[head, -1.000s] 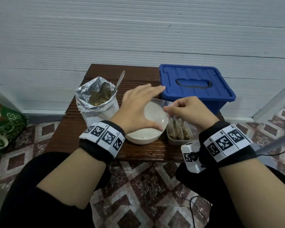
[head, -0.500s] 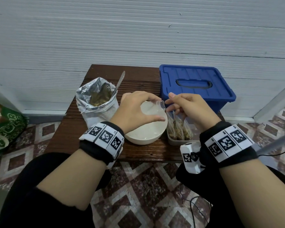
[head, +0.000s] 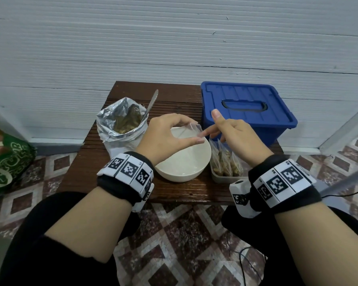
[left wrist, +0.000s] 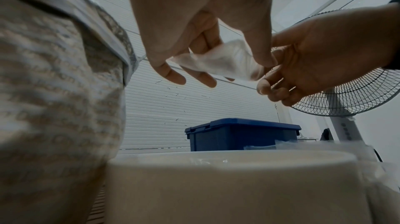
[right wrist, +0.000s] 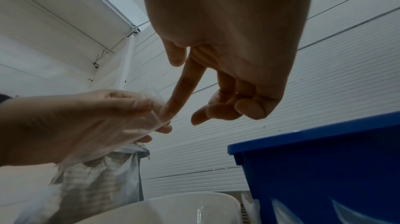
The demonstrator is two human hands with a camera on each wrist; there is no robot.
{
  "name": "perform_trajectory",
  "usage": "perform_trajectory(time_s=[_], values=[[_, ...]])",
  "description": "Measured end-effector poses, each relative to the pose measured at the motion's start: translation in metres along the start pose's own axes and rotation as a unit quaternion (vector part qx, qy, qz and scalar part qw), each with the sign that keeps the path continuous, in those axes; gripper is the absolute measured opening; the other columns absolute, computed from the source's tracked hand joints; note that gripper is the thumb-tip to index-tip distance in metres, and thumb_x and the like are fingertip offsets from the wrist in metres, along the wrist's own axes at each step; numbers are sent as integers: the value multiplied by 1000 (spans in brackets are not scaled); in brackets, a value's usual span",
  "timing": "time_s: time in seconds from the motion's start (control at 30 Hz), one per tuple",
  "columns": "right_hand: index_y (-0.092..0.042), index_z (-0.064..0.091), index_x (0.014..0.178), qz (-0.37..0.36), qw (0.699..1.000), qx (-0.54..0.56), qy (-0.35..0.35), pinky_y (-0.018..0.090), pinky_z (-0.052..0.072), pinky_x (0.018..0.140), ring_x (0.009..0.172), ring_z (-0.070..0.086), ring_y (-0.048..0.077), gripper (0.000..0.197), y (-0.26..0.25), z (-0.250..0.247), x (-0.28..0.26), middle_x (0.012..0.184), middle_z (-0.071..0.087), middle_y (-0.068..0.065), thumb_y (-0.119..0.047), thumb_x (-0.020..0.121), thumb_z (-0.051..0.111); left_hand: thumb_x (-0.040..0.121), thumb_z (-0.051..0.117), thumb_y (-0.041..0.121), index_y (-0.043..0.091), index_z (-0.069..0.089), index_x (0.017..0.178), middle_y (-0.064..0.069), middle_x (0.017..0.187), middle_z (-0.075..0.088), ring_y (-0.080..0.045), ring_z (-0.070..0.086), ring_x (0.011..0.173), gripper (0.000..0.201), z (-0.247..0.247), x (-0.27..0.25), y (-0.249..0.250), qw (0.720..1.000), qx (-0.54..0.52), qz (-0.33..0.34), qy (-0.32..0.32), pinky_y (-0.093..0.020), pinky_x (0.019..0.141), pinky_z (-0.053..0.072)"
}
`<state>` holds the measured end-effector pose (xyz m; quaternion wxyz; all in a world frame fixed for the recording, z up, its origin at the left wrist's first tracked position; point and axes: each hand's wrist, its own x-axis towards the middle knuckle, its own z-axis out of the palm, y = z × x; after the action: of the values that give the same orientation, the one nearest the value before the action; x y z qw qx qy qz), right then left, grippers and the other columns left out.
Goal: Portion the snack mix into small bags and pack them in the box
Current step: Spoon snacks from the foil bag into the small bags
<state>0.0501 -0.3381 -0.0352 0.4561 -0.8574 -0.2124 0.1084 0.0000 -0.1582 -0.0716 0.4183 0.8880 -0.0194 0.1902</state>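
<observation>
My left hand (head: 195, 132) pinches a small empty clear bag (head: 189, 129) between thumb and fingers, above the white bowl (head: 186, 164). On the right hand (head: 213, 125) the index finger is straight and pokes into the bag's mouth (right wrist: 151, 108). Its thumb is lifted and its other fingers are loosely curled, holding nothing. The left wrist view shows the bag (left wrist: 220, 61) crumpled between the left fingers. A foil bag of snack mix (head: 122, 129) stands open at the left with a spoon (head: 151, 104) in it. The blue box (head: 246, 108) stands behind, lid on.
A clear tray (head: 225, 178) holding several filled small bags sits right of the bowl on the dark wooden table (head: 87, 162). A green bag (head: 4, 162) lies on the tiled floor at left. A standing fan (left wrist: 346, 94) is off to the right.
The left hand has closed on the small bag and raised it over the bowl. The right hand has stopped pinching it; its index finger now reaches into the bag mouth, thumb up.
</observation>
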Motion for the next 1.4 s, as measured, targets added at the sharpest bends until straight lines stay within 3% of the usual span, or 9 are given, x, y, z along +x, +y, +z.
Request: perform_trajectory(time_s=[0.33,0.5,0.57,0.67,0.77,0.83,1.03,1.17,1.4], values=[[-21,75,93,-32,983,163,74,20,39,64,69,52,8,50,-15,6,15,82,66,2,-46,101,31,66,85,38,29,69,108,20,104,65,9,57,100,46,-38,-2,19,992,-56,-11,113,-8,86,45],[-20,69,102,-51,987,137,61,7,38,55,59,53,-9,20,-35,32,37,81,63,-5,-24,97,50,68,81,45,28,69,110,14,106,66,3,59,101,48,-69,-1,14,982,-45,-33,181,-7,82,45],[-18,67,110,-54,990,118,54,9,41,63,67,55,-8,21,-42,46,50,87,64,-5,-25,95,54,68,79,49,28,69,109,15,106,66,7,57,100,48,-82,1,6,975,-35,-68,210,-3,81,42],[-16,65,118,-48,993,99,46,27,47,83,95,60,8,37,-54,64,65,107,67,0,-39,90,59,69,78,53,26,69,110,15,110,66,6,57,102,50,-102,2,-8,962,-42,-132,236,-9,87,43],[-15,69,110,-48,996,63,28,27,47,87,101,60,10,42,-65,78,73,108,68,-3,-48,86,62,71,78,50,26,70,98,14,103,69,-1,62,100,36,-116,1,-19,949,-95,-188,235,-23,91,50],[-14,72,97,-69,997,22,27,17,40,78,93,59,5,31,-70,86,76,95,68,-6,-42,89,61,70,76,53,28,68,87,11,97,68,-5,62,96,31,-122,-2,-22,947,-113,-214,210,-27,90,49],[-13,72,88,-169,980,-66,80,15,32,62,71,52,3,26,-77,103,72,79,63,-7,-25,97,51,50,72,71,26,69,95,3,110,68,-19,62,106,64,-127,-9,-24,950,-144,-251,119,-43,98,48],[-10,72,91,-229,965,-114,54,20,32,68,82,54,11,26,-76,109,65,85,64,-1,-24,97,51,46,72,69,26,69,95,5,106,69,-16,64,102,65,-129,-11,-22,948,-148,-261,107,-44,96,51],[-15,69,74,-102,993,5,60,29,47,82,81,64,19,30,-71,118,67,79,70,6,-20,97,50,55,72,62,28,69,91,9,104,69,-11,62,102,50,-129,-11,-19,948,-136,-270,102,-41,97,49]])
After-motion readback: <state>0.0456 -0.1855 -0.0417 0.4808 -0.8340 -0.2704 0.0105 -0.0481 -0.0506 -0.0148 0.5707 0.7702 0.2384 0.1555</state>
